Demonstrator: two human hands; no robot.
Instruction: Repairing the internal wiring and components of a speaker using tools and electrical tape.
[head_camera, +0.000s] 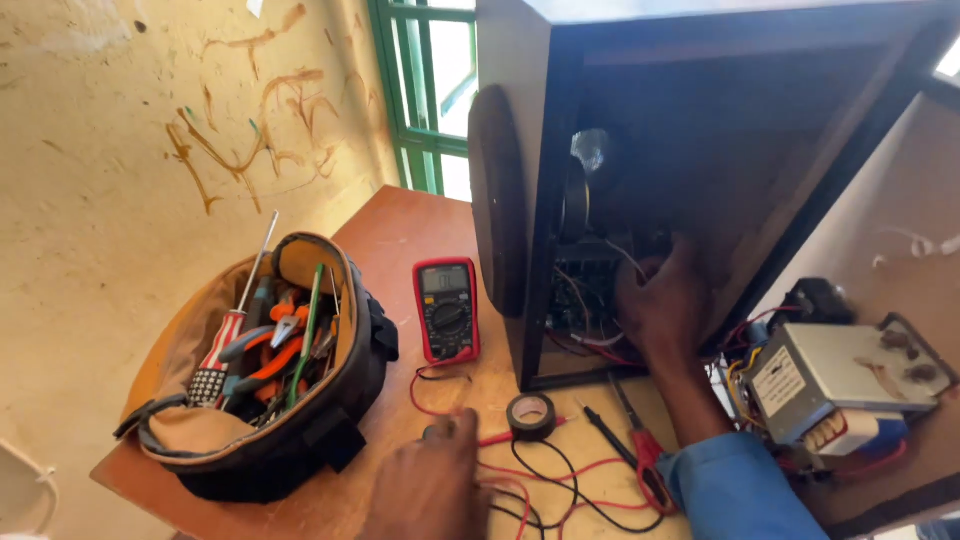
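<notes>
My right hand (660, 300) reaches into the open back of a dark wooden speaker cabinet (520, 120), its fingers among the wires and circuit board (585, 295) low inside; what the fingertips grip is hidden in shadow. My left hand (430, 485) rests flat on the wooden table (390, 230), fingers together, next to a red probe lead (500, 437) and a roll of black tape (531, 415). A red multimeter (446, 309) lies just beyond it.
An open tool bag (255, 400) with screwdrivers and pliers sits at the left. A metal transformer box (835, 375) with wires lies at the right. Red and black leads (560, 490) tangle near the front edge. A green window frame (415, 90) stands behind.
</notes>
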